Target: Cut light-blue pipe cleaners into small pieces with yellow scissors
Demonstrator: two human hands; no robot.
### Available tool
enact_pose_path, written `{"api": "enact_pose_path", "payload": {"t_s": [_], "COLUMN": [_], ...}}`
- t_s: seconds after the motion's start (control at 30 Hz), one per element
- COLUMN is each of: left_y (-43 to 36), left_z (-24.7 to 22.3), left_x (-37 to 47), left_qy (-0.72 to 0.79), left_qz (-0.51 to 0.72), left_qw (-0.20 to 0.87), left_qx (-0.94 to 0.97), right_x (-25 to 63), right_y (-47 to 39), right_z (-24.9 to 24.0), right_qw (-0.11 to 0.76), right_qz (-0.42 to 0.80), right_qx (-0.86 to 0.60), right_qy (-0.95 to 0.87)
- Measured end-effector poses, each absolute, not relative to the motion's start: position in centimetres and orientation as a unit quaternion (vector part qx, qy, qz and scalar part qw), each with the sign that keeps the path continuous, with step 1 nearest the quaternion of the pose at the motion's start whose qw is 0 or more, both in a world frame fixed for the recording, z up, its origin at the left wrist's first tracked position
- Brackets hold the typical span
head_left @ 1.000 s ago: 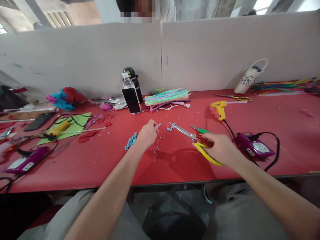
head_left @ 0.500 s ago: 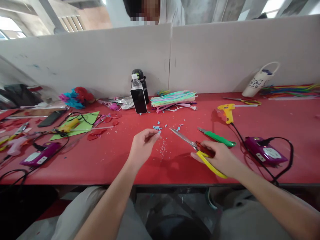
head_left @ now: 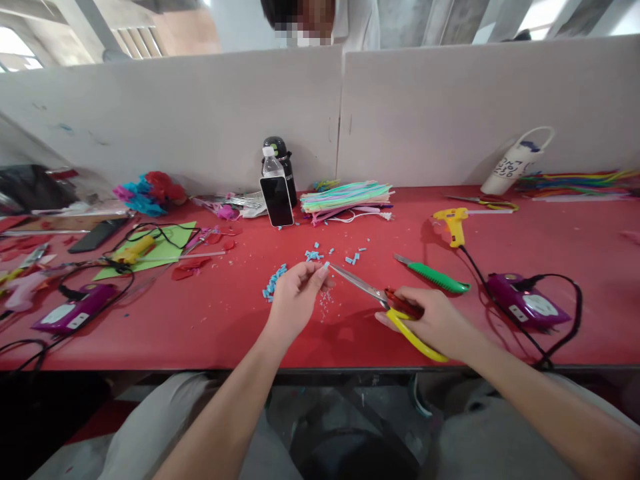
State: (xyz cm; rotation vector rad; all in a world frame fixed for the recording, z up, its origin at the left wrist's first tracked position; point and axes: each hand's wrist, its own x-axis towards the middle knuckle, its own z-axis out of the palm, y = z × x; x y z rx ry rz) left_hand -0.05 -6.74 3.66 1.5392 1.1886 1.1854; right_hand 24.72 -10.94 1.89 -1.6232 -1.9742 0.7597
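Between thumb and finger, my left hand (head_left: 295, 297) pinches a small light-blue piece (head_left: 327, 265). My right hand (head_left: 433, 317) grips scissors (head_left: 363, 287) with red and yellow handles; their tips point left, close to the pinched piece. Beside my left hand lies a pile of small blue pieces (head_left: 274, 283). A smaller cluster of blue bits (head_left: 314, 255) sits just beyond my fingertips, and a few blue cut pieces (head_left: 353, 259) lie past the scissor blades. Tiny pale crumbs (head_left: 325, 308) are scattered on the red table (head_left: 225, 333) below the pinch.
A green craft knife (head_left: 437, 277) and a yellow glue gun (head_left: 453, 223) lie to the right, wired to a purple power box (head_left: 527, 303). Pastel pipe cleaners (head_left: 347, 197) and a phone (head_left: 277, 201) leaning on bottles are at the back. A person sits beyond the white partition (head_left: 425, 113).
My left hand has moved right, bringing its blue piece closer to the scissor tips and uncovering the blue pile. My right hand and the scissors have shifted slightly left.
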Motion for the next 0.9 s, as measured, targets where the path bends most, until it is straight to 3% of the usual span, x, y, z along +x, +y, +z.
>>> {"api": "enact_pose_path", "payload": {"t_s": [0.9], "left_y": [-6.69], "left_z": [3.44], "left_x": [0.06], "left_qy": [0.471], "left_qz": [0.443], "left_qw": [0.414], "left_qx": [0.64], "right_x": [25.12], "right_y": [-10.82], "right_z": [1.39], "right_qw": [0.226], "right_qz": [0.225], "right_qx": [-0.59], "right_qy": [-0.742]}}
